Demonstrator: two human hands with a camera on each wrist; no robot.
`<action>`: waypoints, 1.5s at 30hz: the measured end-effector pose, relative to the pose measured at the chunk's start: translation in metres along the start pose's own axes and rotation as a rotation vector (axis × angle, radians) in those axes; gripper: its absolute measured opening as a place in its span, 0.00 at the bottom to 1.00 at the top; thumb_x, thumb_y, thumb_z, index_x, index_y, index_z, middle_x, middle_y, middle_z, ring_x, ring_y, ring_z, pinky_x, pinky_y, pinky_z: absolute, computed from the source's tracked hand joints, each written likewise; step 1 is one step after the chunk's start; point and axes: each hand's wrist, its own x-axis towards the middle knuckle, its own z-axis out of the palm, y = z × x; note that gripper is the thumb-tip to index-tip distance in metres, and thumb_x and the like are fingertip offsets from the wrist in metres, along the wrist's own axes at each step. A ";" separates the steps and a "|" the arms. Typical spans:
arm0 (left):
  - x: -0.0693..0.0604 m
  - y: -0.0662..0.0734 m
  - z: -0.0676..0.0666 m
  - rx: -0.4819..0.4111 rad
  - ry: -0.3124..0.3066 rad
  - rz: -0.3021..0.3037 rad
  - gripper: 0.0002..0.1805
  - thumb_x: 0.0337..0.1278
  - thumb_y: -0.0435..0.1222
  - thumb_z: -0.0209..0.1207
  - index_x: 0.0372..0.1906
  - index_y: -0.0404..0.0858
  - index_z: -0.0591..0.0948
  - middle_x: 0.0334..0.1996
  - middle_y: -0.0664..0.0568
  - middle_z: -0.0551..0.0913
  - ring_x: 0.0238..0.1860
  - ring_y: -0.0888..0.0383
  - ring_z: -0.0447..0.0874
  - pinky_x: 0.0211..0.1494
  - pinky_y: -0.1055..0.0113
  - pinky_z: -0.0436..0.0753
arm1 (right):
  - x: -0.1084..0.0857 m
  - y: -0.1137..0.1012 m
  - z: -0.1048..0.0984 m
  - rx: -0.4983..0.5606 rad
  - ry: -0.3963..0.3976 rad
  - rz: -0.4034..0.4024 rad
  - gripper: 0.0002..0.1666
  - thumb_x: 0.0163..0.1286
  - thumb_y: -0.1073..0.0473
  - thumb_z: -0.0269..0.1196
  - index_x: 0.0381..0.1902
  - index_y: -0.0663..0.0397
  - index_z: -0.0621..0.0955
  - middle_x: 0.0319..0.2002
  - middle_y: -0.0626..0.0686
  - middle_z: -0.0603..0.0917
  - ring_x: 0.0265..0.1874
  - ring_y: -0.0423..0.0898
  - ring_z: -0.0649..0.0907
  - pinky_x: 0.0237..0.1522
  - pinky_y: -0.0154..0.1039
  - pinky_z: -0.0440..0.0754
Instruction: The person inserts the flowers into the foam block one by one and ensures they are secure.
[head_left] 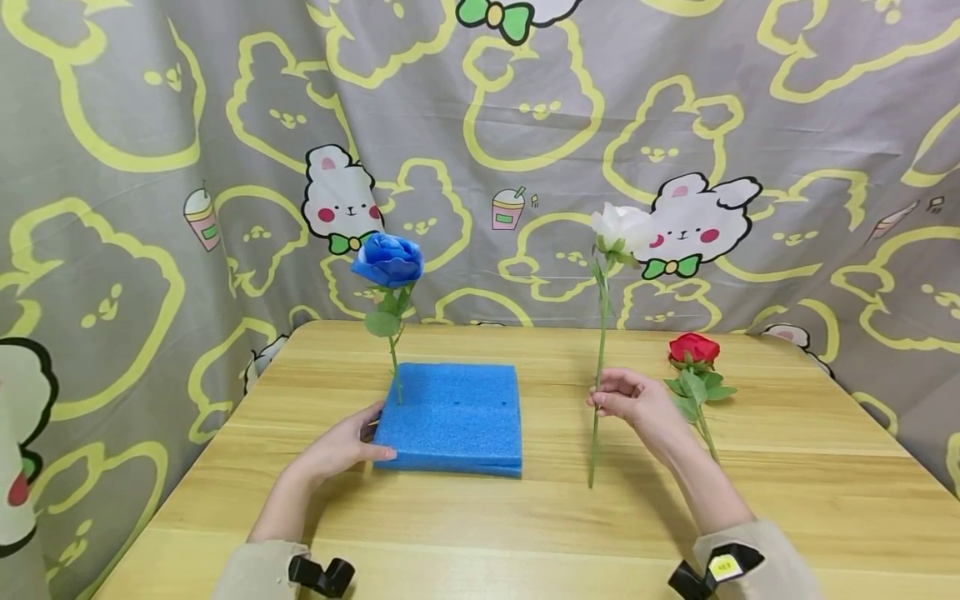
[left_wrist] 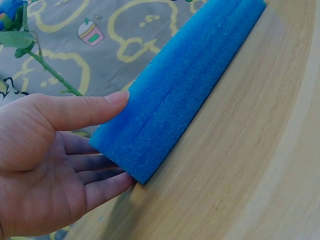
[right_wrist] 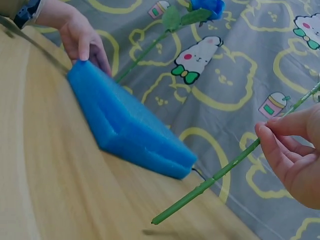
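A blue foam block (head_left: pixel 457 429) lies on the table, with a blue artificial rose (head_left: pixel 388 261) standing in its left part, tilted slightly. My left hand (head_left: pixel 345 442) holds the block's near left corner; in the left wrist view the thumb (left_wrist: pixel 117 98) presses the upper edge and the fingers lie against the side. To the right of the block, my right hand (head_left: pixel 637 408) pinches the green stem of a white artificial rose (head_left: pixel 621 229) between thumb and fingertips. That rose is nearly upright, bloom up. In the right wrist view its stem's lower end (right_wrist: pixel 172 212) appears apart from the foam.
A red artificial rose (head_left: pixel 694 350) lies on the wooden table (head_left: pixel 480 533) beyond the right hand, its stem partly behind the forearm. Small dark holes show in the foam's top. A grey patterned curtain (head_left: pixel 420 117) hangs behind the table.
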 end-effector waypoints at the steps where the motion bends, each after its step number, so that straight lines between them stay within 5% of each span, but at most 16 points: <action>1: 0.000 0.000 0.000 0.001 -0.001 0.000 0.51 0.51 0.37 0.65 0.69 0.24 0.45 0.69 0.29 0.48 0.66 0.32 0.50 0.65 0.43 0.57 | 0.001 -0.001 0.001 -0.004 0.003 -0.012 0.13 0.61 0.74 0.59 0.40 0.52 0.78 0.32 0.49 0.82 0.34 0.42 0.84 0.37 0.36 0.83; 19: -0.002 0.001 0.000 0.001 -0.005 0.017 0.50 0.51 0.36 0.65 0.69 0.24 0.45 0.68 0.28 0.49 0.66 0.32 0.50 0.65 0.43 0.57 | 0.029 -0.017 0.037 -0.001 -0.018 -0.107 0.12 0.61 0.73 0.61 0.39 0.54 0.79 0.32 0.54 0.84 0.33 0.46 0.85 0.36 0.42 0.83; 30: 0.000 -0.001 -0.001 -0.010 -0.004 0.020 0.50 0.50 0.36 0.65 0.69 0.24 0.46 0.68 0.29 0.48 0.66 0.32 0.50 0.66 0.43 0.56 | 0.042 -0.023 0.060 -0.038 -0.022 -0.082 0.13 0.61 0.73 0.60 0.44 0.75 0.75 0.34 0.57 0.84 0.36 0.50 0.85 0.40 0.49 0.82; 45: -0.001 -0.001 0.000 0.006 0.008 0.022 0.50 0.50 0.37 0.66 0.69 0.24 0.47 0.68 0.29 0.50 0.66 0.32 0.52 0.65 0.44 0.57 | 0.058 -0.032 0.090 -0.099 -0.062 -0.174 0.16 0.62 0.72 0.60 0.48 0.71 0.76 0.35 0.65 0.83 0.33 0.51 0.85 0.34 0.49 0.83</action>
